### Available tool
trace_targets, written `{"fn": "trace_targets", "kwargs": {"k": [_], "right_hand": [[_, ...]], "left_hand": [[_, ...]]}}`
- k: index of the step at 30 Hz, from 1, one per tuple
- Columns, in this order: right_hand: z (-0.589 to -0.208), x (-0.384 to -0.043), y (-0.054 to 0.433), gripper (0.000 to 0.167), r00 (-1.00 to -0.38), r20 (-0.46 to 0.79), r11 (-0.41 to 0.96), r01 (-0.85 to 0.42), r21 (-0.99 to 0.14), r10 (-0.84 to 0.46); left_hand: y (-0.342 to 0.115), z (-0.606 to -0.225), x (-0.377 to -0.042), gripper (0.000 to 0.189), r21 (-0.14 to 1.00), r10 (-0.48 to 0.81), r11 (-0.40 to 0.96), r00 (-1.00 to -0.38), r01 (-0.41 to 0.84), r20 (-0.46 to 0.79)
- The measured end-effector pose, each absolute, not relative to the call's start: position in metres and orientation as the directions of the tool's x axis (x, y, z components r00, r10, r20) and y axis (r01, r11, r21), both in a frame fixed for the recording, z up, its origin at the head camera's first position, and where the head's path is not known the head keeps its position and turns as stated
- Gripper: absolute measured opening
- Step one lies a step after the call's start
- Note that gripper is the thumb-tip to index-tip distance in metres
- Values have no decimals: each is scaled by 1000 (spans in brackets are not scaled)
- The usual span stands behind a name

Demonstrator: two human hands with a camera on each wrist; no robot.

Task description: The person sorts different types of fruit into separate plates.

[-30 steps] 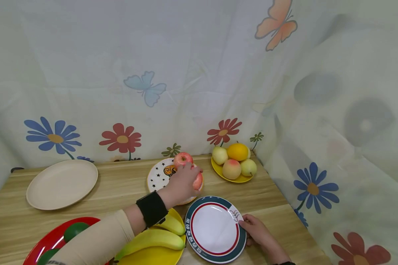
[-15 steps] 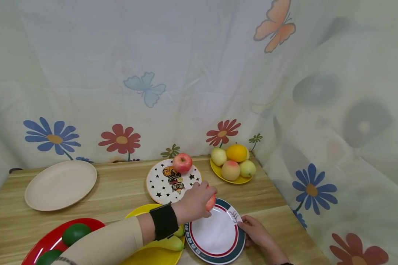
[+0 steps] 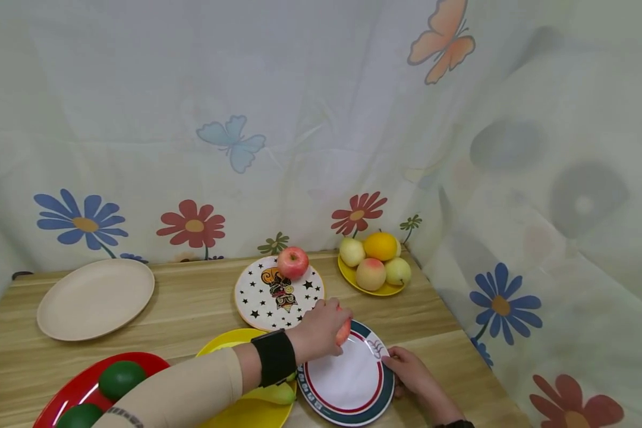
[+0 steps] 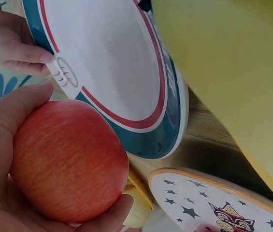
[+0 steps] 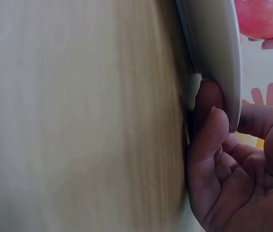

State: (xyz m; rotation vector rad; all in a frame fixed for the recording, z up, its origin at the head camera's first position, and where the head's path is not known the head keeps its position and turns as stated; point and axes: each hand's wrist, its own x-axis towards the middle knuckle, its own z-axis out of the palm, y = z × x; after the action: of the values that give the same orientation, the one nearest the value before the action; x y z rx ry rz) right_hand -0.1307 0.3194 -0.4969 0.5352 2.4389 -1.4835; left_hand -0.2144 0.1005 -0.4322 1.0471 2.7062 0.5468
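My left hand (image 3: 323, 331) grips a red apple (image 4: 71, 159), its fingers and thumb curled around the sides. The apple hangs over the far part of a white plate with a dark green rim (image 3: 348, 380). At that plate's right edge my right hand (image 3: 414, 374) pinches the rim, thumb on top and fingers (image 5: 208, 137) underneath, as the right wrist view shows. Another red apple (image 3: 293, 263) sits on a white plate with black stars and a cartoon figure (image 3: 257, 294), behind my left hand.
Bananas (image 3: 275, 393) lie on a yellow plate (image 3: 251, 416), partly hidden by my left forearm. A red plate (image 3: 66, 395) bears green fruits. At back right, a small yellow plate (image 3: 377, 291) holds several fruits. A beige plate (image 3: 96, 300) stands at the left.
My left hand has lifted one apple off the starred plate and carried it right and nearer, over the green-rimmed plate. My right hand keeps its pinch on the rim.
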Motion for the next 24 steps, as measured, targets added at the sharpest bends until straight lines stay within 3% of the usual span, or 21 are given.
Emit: {"fn": "trace_targets", "kwargs": {"k": [8,24], "right_hand": [[-493,-131,318,17,-889,-401,441,458,-772,221],[-492,-129,320,18,-911,-384,418,410,-810,151]], "left_hand": [[103,-436,-209,69,387,689,679,-724,624,-41],[108,-454,-211,73,346,716,672,-693,654,-81]]}}
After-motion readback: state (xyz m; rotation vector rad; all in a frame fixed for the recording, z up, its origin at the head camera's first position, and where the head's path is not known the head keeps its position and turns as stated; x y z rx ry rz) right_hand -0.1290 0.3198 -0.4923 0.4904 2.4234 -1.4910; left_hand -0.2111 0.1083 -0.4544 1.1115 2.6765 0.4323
